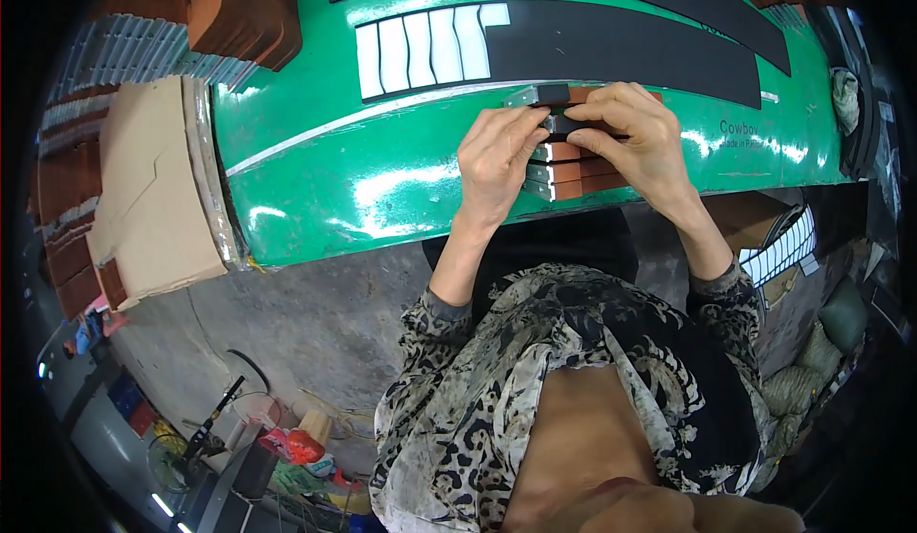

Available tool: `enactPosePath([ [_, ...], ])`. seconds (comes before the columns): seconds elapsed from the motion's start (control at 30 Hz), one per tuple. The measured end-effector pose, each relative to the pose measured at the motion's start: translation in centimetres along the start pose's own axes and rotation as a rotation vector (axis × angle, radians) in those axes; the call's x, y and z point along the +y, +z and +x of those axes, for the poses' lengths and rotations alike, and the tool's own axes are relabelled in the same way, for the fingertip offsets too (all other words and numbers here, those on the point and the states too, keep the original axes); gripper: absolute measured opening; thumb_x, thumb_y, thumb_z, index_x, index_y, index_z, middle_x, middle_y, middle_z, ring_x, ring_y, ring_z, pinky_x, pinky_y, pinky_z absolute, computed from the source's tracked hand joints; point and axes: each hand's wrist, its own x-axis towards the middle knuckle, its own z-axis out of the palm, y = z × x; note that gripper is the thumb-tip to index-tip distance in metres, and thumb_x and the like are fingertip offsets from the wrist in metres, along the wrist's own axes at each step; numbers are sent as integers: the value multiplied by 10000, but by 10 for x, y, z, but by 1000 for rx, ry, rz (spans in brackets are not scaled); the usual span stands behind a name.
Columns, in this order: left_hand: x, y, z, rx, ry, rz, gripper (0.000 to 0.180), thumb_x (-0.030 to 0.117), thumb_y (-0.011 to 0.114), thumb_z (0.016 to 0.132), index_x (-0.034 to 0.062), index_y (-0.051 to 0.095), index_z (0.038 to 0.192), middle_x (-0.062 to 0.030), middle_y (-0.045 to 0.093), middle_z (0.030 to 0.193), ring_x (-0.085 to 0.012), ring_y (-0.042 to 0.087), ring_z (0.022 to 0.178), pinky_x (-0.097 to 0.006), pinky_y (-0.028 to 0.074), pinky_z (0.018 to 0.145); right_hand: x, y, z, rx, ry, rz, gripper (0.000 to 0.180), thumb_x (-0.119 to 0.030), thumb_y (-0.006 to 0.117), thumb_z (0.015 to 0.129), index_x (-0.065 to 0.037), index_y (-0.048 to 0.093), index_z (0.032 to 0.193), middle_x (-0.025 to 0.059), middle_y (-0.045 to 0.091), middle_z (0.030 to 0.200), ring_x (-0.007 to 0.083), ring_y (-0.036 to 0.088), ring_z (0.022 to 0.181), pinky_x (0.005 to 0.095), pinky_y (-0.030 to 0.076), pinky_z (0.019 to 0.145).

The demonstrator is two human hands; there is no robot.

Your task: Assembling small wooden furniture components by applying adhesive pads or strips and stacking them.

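Several reddish-brown blocks with silvery metal ends (581, 186) lie side by side at the near edge of the green table. A small black pad (564, 126) sits over the metal end of one of them. My left hand (492, 165) has its thumb and fingers closed at the left side of this pad. From the right, my right hand (638, 137) pinches at the pad's other side, partly covering the brown block under it. Just beyond, another black pad (550, 94) lies across the end of the farthest block.
Beyond my hands lie two long black sheets, the nearer sheet (611, 51) with white pieces at its left end. Brown blocks (244, 8) are stacked at the far left, above a cardboard sheet (153, 189). The green table (315, 218) has a pale line along it.
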Motion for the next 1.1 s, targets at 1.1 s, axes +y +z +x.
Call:
enactPosePath([
  [1.1,0,-1,-1,-21,36,21,185,18,693,739,1,663,921,-100,674,881,-224,624,794,-286,502,661,10,-10,-8,30,-89,-20,208,-123,717,691,-61,692,888,32,647,857,190,567,719,297,478,614],
])
